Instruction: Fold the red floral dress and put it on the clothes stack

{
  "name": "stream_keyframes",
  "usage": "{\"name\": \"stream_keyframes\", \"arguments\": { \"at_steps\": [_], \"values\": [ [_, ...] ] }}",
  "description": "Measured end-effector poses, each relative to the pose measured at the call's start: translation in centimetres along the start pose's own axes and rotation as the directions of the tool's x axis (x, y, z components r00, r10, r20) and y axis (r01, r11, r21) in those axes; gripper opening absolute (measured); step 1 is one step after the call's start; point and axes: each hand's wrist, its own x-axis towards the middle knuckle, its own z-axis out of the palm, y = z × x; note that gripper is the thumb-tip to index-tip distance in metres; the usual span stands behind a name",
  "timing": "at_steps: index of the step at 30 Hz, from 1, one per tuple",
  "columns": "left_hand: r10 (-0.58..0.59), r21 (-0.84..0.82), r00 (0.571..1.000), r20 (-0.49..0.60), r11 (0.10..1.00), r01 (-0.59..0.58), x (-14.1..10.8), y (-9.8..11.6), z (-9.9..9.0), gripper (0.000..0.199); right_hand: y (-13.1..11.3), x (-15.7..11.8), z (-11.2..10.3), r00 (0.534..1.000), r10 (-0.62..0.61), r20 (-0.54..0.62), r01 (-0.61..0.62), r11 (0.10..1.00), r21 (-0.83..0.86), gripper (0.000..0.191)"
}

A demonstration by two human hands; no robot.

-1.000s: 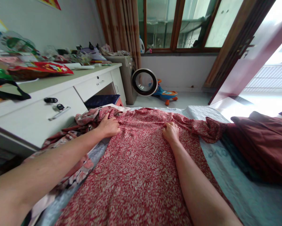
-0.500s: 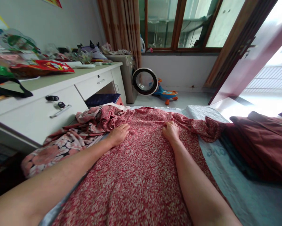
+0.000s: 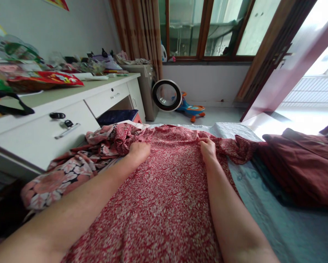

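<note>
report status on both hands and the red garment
Left hand, right hand on red patterned garment near its far end, grip unclear. Garment spread out, creased between hands. Floral cloth heaped against its left side.

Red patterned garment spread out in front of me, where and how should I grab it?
Probably best at both shoulders, coming from above on your near side, thumb and fingers pinching the cloth. The red patterned garment lies spread with its neck end away from you, and the sleeve runs out to the right, marking that shoulder.
</note>
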Motion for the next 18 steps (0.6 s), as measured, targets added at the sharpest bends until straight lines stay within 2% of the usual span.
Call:
{"name": "stream_keyframes", "arguments": {
  "at_steps": [2, 5, 7, 9, 13, 15, 18],
  "values": [
    [0.074, -0.060, 0.997, -0.025, 0.995, -0.076, 1.2, 3.2, -0.7, 0.034, -0.1, 0.4, -0.2, 0.997, 0.061, -0.041, -0.056, 0.993, 0.106, 0.025],
    [0.188, -0.166, 0.980, -0.064, 0.966, -0.197, 3.2, 8.6, -1.0, 0.037, 0.0, 0.8, -0.5, 0.995, 0.078, -0.065, -0.069, 0.990, 0.126, 0.027],
    [0.206, -0.226, 0.974, -0.090, 0.949, -0.221, 4.3, 11.7, -0.6, 0.038, 0.2, 1.1, -0.8, 0.994, 0.073, -0.082, -0.063, 0.992, 0.112, 0.029],
    [0.170, -0.266, 0.978, -0.123, 0.944, -0.198, 4.9, 14.0, 0.2, 0.041, 0.4, 1.2, -1.1, 0.993, 0.052, -0.103, -0.044, 0.996, 0.076, 0.029],
    [0.007, -0.362, 0.991, -0.135, 0.930, -0.056, 5.1, 15.7, 2.5, 0.049, 0.6, 1.5, -1.9, 0.988, -0.042, -0.151, 0.034, 0.998, -0.053, 0.028],
    [0.003, -0.372, 0.994, -0.112, 0.927, -0.045, 5.0, 15.7, 3.4, 0.057, 0.4, 1.5, -2.3, 0.979, -0.130, -0.158, 0.098, 0.976, -0.194, 0.029],
    [0.003, -0.357, 0.997, -0.082, 0.933, -0.032, 4.9, 15.6, 4.2, 0.067, 0.3, 1.5, -2.7, 0.963, -0.239, -0.128, 0.165, 0.891, -0.423, 0.030]
  ]
}}
